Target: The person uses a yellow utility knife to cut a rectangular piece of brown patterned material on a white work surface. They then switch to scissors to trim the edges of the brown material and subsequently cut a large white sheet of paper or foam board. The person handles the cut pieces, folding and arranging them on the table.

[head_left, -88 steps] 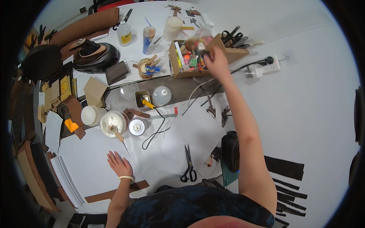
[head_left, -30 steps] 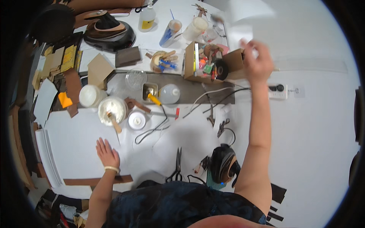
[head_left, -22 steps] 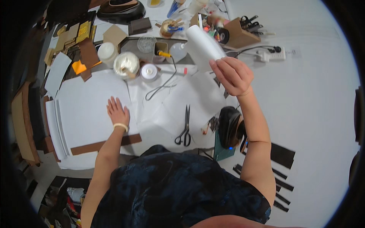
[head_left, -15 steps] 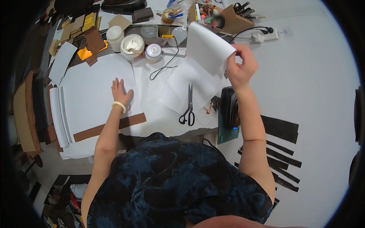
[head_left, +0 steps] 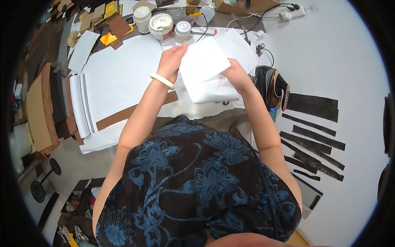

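A white sheet of paper (head_left: 204, 61), bent over with its lower part curling, hangs between my hands above the bench. My left hand (head_left: 170, 64), with a pale bangle at its wrist, pinches the sheet's upper left edge. On the opposite edge my right hand (head_left: 238, 76) grips it, fingers partly behind the paper. Beneath the sheet's lower edge, only a bit of the black scissors' handles (head_left: 224, 103) peeks out. To the left lies a large white sheet (head_left: 119, 76) with a brown strip (head_left: 138, 112) along its near edge.
An open white tub (head_left: 161, 28), a lidded jar (head_left: 182, 31) and a white container (head_left: 142, 19) stand at the back. Brown and yellow material pieces (head_left: 118, 25) lie back left. A dark iron-like device (head_left: 276, 87) sits by the bench's right edge. Black strips (head_left: 312, 108) lie farther right.
My left hand has left the large sheet and taken hold of the white paper. My right hand has brought that paper lower and toward the middle, over the scissors. The view has shifted.
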Demonstrator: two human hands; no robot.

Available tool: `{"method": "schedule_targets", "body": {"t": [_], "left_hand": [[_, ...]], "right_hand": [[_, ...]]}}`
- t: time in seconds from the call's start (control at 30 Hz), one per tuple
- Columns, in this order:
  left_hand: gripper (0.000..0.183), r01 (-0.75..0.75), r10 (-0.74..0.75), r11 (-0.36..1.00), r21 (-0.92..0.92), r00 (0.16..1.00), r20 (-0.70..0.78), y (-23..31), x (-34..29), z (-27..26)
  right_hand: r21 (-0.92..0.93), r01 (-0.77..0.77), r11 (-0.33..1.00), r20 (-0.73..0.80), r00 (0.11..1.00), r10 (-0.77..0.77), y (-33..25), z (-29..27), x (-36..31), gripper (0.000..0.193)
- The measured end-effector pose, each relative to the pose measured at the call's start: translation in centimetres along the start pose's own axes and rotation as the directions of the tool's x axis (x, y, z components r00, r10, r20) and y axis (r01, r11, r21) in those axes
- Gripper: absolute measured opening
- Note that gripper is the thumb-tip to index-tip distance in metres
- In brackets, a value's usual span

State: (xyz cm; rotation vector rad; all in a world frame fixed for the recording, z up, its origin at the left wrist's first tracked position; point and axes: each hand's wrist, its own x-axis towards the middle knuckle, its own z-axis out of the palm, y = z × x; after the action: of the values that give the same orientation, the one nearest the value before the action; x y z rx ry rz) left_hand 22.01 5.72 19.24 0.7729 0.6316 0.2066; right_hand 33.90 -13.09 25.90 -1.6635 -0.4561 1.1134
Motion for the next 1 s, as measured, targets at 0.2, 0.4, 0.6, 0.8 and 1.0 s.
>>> {"method": "schedule_targets", "body": {"t": [0.2,0.4,0.6,0.8,1.0], "left_hand": [[0.031,0.223,-0.196,0.914,-0.339,0.974,0.112,-5.0,4.7,-7.3],[0.013,-0.177,0.41,0.87,0.46,0.779,-0.475,-11.9,7.0,-12.6],[0.032,0.0,0.795,0.263,0.965,0.566,-0.217,-12.4,8.1,-18.3],[0.038,0.139,0.739,0.008,0.99,0.666,-0.099,-14.8,10.2,-19.0],[0.045,0.224,0.708,-0.062,0.973,0.697,-0.116,-14.0,9.8,-18.2]], "right_hand": [[-0.295,0.153,0.943,-0.152,0.967,-0.205,3.3,-2.9,-2.4,0.025],[-0.431,-0.239,0.87,-0.625,0.775,-0.096,27.9,-14.7,-10.3,0.041],[0.109,-0.805,0.583,-0.58,0.425,0.695,44.3,-14.0,-26.4,0.033],[-0.968,-0.21,0.136,-0.048,0.688,0.724,42.2,-18.5,-21.5,0.031],[-0.756,-0.367,0.542,-0.2,0.918,0.342,20.6,-15.9,0.3,0.027]]}}
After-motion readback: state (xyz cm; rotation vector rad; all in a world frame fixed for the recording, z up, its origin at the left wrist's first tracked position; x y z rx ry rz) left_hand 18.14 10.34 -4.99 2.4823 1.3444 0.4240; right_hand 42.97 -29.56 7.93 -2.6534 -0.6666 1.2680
